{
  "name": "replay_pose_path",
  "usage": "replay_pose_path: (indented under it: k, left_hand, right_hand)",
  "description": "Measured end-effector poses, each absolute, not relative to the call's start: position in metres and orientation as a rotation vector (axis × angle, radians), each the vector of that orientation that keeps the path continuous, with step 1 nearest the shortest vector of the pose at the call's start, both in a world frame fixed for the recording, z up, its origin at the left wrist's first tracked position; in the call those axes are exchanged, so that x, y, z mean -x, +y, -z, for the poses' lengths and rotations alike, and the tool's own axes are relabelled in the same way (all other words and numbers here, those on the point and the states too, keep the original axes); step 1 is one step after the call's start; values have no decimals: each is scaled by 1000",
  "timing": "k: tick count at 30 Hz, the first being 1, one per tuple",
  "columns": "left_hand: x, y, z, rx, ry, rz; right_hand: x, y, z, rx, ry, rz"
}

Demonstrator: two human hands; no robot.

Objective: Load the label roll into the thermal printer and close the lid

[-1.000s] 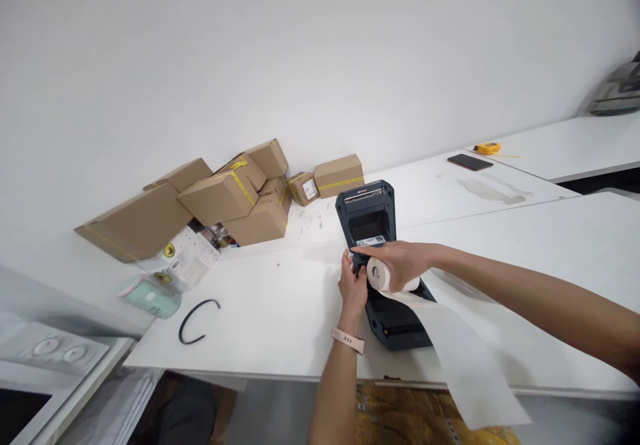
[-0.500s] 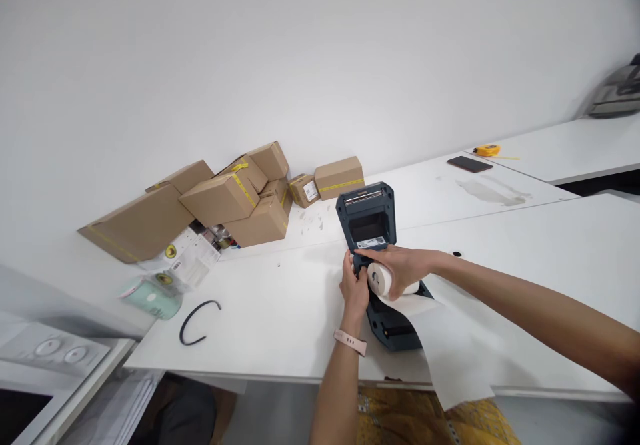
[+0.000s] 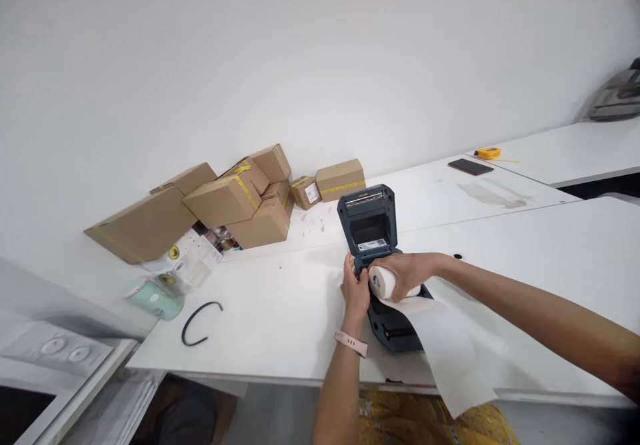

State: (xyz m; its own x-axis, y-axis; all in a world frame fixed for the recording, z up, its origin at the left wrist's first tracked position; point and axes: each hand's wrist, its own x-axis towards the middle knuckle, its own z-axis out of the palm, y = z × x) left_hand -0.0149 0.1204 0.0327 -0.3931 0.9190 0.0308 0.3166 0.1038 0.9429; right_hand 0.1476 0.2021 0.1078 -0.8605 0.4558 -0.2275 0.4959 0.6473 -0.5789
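A dark label printer (image 3: pixel 393 335) stands on the white table with its lid (image 3: pixel 367 212) raised. My right hand (image 3: pixel 405 273) is wrapped over a roll of white label paper (image 3: pixel 381 282) at the printer's middle bay. From the roll a loose strip of paper (image 3: pixel 453 352) trails over the table's front edge. My left hand (image 3: pixel 356 292) grips the left side of the printer, thumb at the inner edge beside the roll's end. How deep the roll sits in the bay is hidden by my right hand.
Several cardboard boxes (image 3: pixel 220 200) are piled at the back left, near a green canister (image 3: pixel 159 300) and a black curved band (image 3: pixel 187 325). A phone (image 3: pixel 471 166) and a yellow tape measure (image 3: pixel 488 154) lie at the back right.
My right hand's fingers have drawn back slightly from the lid hinge, staying on the roll. My left hand keeps its place on the printer. The view has shifted a little.
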Motion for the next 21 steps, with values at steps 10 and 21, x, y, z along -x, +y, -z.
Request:
replay_pose_path:
  k: [10,21]
  left_hand:
    - [16,121,-33,-1172,1729,-1347]
    - [16,121,-28,-1207,1732,-1364]
  right_hand:
    - [-124,219,-96,-752,2728,816]
    - [-112,237,-71,-725,2742,795]
